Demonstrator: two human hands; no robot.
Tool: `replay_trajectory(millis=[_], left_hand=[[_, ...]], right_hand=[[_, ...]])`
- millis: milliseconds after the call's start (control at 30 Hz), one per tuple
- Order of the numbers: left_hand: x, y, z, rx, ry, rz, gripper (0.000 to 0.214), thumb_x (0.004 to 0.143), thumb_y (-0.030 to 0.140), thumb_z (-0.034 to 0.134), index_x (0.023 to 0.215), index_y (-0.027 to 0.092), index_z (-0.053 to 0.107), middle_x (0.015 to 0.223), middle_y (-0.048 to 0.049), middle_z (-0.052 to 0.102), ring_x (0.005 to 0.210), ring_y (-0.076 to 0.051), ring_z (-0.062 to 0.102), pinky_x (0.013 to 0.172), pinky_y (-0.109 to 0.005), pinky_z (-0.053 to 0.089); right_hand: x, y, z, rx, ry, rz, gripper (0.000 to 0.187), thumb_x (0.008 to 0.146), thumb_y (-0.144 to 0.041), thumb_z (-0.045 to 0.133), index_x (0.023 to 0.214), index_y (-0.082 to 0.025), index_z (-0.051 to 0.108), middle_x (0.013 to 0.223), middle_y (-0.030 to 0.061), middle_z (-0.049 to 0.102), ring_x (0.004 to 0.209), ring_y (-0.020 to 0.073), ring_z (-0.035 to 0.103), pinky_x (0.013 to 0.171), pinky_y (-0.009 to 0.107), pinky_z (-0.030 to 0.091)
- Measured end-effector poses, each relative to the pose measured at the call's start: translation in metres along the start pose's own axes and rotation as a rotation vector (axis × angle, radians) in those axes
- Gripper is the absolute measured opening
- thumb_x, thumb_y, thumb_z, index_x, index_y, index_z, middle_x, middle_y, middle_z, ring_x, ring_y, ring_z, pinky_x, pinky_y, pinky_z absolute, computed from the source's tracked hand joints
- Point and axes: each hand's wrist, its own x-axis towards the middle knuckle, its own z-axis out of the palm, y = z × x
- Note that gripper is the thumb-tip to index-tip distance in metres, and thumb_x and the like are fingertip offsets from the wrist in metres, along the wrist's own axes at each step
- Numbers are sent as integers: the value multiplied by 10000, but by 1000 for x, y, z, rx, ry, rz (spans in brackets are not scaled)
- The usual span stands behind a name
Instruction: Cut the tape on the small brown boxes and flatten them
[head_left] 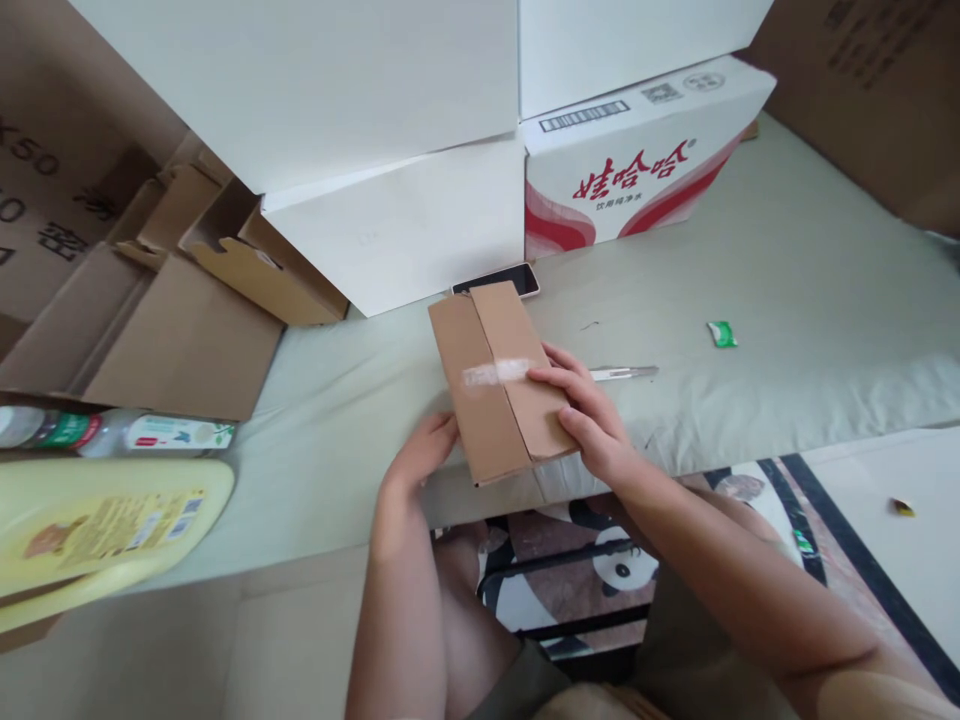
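Observation:
A small brown cardboard box (487, 420) with its two top flaps meeting along the middle is tilted at the near edge of the cloth-covered surface. A strip of clear tape (491, 373) crosses the seam. My right hand (589, 415) grips the box's right side, thumb and fingers resting on its top. On the left side my left hand (424, 450) holds the box's edge, its fingertips hidden behind the cardboard. Just past my right fingers lies a slim silver knife (622, 373), partly covered by that hand. Behind the box is a phone (517, 280), partly hidden.
White cartons (397, 235) and a red-and-white carton (630, 170) stand at the back. Open brown boxes (187, 330), a plastic bottle (112, 432) and a yellow jug (112, 520) are on the left. A green packet (722, 334) lies to the right.

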Motion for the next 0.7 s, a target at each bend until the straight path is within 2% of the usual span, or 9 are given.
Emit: replay_trajectory(millis=[67,100,167,233,300,367,500,600,700], left_hand=[[4,0,0,66,52,-2,356,786,531,756,929,206,775,975,-104,792,900,-306,721,848,-460,593],[5,2,0,85,129,16,382,819,540,722,1003,207,763,1030,-105,784,942,-300,718,890,-468,584],[4,6,0,66,348,160,472,875,567,661,1206,233,698,1225,-114,731,1112,-291,686,999,-473,547],[1,10,1,66,457,357,521,917,614,598,1311,275,637,1474,-111,580,1356,-285,560,1135,-466,461],[-4,14,4,114,426,503,522,960,652,509,1315,292,637,1637,-85,387,1532,-283,362,1247,-462,329],[-8,16,8,156,381,562,513,1004,639,421,1306,289,642,1687,-69,288,1588,-281,251,1295,-472,225],[-11,18,13,161,413,583,458,1037,575,397,1304,286,631,1667,-85,322,1590,-280,246,1302,-502,192],[-10,19,13,163,440,567,463,1033,583,398,1296,283,633,1655,-92,345,1592,-284,242,1299,-512,198],[-10,19,12,160,457,559,471,1024,599,404,1285,280,633,1652,-94,353,1594,-284,237,1301,-515,196]], right_hand=[[1,2,-1,10,-39,29,481,977,-609,465,1314,-328,663,1624,74,448,1547,348,346,1244,590,296],[1,3,-1,17,-58,38,479,976,-607,469,1318,-330,660,1634,72,435,1551,352,339,1245,597,289],[1,5,-1,38,-106,46,468,982,-587,471,1334,-335,649,1650,62,416,1563,347,316,1250,599,274],[0,6,1,73,-158,37,459,994,-571,462,1350,-341,638,1653,53,412,1567,333,309,1256,589,267],[-1,7,4,106,-186,30,465,1003,-578,441,1357,-343,630,1652,49,409,1567,322,310,1257,577,270],[-2,8,7,121,-185,23,480,1008,-596,424,1360,-339,625,1652,51,404,1568,319,308,1259,570,269],[-3,10,9,142,-179,14,474,1018,-584,431,1379,-331,603,1650,54,413,1564,303,318,1261,543,278],[-3,15,11,198,-103,100,473,1029,-555,408,1396,-310,577,1560,84,525,1455,280,477,1173,494,416],[1,20,12,136,11,232,387,993,-470,474,1280,-260,626,1323,108,678,1190,261,644,1036,464,511]])
